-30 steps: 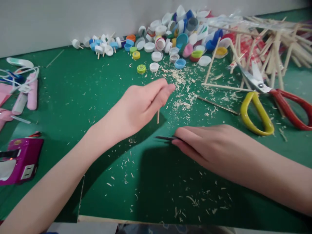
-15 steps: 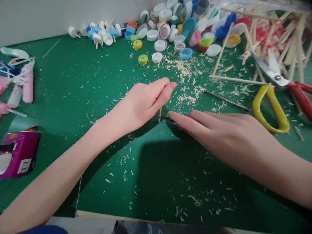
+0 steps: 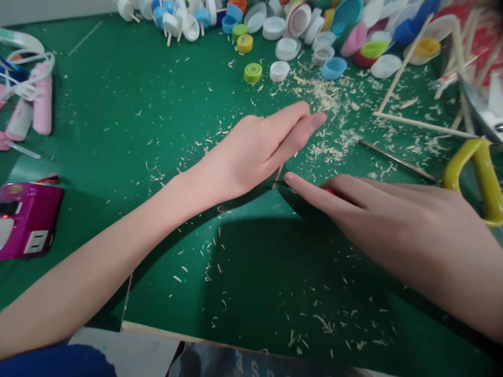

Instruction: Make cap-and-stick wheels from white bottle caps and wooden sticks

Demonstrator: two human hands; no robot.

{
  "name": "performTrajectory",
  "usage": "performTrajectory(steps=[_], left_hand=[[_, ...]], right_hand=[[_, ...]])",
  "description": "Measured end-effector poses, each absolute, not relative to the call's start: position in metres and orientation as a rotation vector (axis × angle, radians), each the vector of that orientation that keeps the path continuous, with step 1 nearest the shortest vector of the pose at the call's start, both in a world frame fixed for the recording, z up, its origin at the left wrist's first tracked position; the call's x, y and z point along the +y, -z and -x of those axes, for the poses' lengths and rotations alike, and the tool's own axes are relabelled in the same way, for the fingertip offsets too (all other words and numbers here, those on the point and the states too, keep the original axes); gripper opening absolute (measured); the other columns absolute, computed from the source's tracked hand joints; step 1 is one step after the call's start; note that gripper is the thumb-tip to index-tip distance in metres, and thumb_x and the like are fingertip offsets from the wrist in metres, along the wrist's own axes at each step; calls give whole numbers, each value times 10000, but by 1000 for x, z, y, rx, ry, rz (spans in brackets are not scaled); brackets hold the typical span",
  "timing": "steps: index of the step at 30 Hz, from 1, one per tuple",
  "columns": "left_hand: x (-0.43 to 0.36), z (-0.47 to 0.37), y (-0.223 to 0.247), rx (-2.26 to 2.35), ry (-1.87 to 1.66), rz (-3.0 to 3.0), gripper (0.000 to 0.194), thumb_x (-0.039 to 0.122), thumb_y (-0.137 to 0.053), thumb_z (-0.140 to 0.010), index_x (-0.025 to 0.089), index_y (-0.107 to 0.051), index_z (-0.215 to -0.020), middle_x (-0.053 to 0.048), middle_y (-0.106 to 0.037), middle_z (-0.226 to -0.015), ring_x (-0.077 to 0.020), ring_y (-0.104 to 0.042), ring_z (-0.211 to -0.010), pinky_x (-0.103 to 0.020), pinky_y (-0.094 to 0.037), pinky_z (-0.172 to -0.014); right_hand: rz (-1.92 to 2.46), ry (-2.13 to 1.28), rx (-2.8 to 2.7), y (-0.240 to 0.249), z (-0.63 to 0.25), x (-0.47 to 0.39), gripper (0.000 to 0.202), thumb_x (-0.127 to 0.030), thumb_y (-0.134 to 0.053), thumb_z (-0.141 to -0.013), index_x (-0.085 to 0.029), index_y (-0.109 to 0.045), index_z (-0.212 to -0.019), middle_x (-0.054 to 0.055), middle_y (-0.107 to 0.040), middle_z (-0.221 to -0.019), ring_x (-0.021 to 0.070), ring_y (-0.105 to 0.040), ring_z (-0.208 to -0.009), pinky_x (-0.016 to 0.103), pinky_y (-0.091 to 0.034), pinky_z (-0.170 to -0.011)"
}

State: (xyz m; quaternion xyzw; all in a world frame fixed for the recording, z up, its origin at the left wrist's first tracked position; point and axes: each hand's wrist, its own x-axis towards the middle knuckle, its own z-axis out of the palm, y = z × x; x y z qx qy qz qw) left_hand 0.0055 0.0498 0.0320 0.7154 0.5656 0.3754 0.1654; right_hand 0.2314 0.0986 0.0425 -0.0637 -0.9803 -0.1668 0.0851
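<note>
My left hand (image 3: 263,149) is closed, palm down, with its fingers over a thin wooden stick (image 3: 279,172). Only a short end of that stick pokes out below the hand, close to the green tabletop. From the right, my right hand (image 3: 381,209) grips a knife (image 3: 280,183) with the index finger stretched along it. The narrow dark blade crosses the stick's end. A small bit of red shows between the fingers; most of the handle is hidden. Pale wood shavings (image 3: 328,97) are scattered around both hands.
Plastic bottle caps (image 3: 252,73) are heaped along the back, some fitted on sticks. On the right lie loose wooden sticks (image 3: 426,125), a metal rod (image 3: 396,159), a yellow handle (image 3: 451,170) and scissors (image 3: 481,112). At left are a magenta box (image 3: 43,220) and pink tools (image 3: 42,104).
The camera view has shifted, so the tabletop things sit farther right and higher. Both hands keep their grips near the stick's end, and a bit of red now shows in my right hand.
</note>
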Motion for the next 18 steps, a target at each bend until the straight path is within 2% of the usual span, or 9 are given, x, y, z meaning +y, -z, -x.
performTrajectory(steps=[5,11,18], left_hand=[[49,-5,-24,1515,-1193,-1959,272,288,-391,-1072,254,-399,-802,51,-471,-640,-105,-504,-505,-250,-392,-558],[47,-5,-18,1563,-1230,-1882,294,323,-400,-1071,255,-405,-785,52,-495,-626,-105,-484,-519,-244,-385,-543],[48,-7,-20,1594,-1232,-1873,302,345,-409,-1068,255,-417,-780,64,-485,-602,-96,-471,-503,-239,-372,-518]], right_hand=[[176,445,-2959,-37,-234,98,628,38,-365,-897,-167,-507,-1473,-9,-518,-733,148,-418,-562,331,-294,-490],[192,391,-2963,-30,-241,98,655,21,-349,-926,-164,-352,-1554,-2,-504,-774,170,-398,-618,341,-297,-530],[232,328,-2936,-30,-243,95,709,30,-386,-889,-160,-343,-1570,7,-538,-821,189,-440,-643,366,-329,-535]])
